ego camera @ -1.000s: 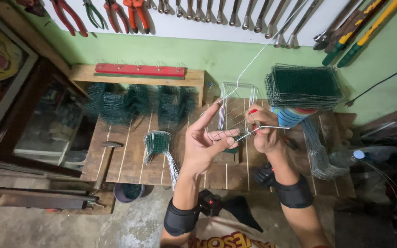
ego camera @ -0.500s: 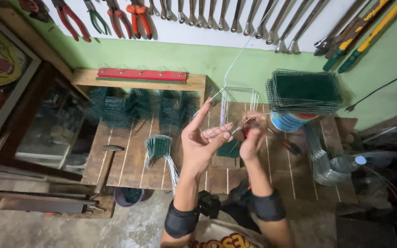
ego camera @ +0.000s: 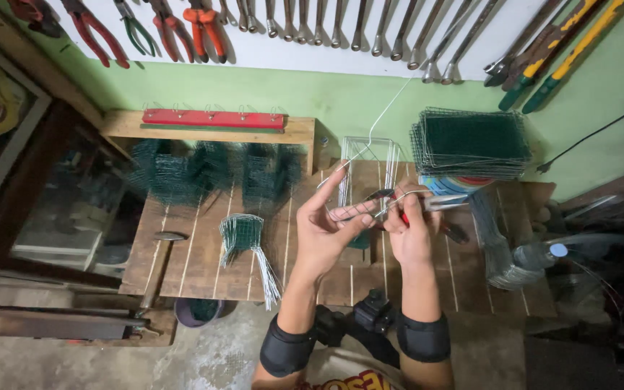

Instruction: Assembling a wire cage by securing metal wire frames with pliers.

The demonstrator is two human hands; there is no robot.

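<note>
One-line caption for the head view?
Both hands, left and right, bend a thin wire with pliers above a wooden workbench.

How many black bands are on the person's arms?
2. One black band wraps the left forearm below the left hand; the other black band wraps the right forearm below the right hand. None seems hidden.

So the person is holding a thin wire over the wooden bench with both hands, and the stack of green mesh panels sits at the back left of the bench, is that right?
Not quite. The stack of green mesh panels sits at the back right of the wooden bench, not the back left, as the head view shows. The rest holds: the left hand and right hand both hold the thin wire over it.
</note>
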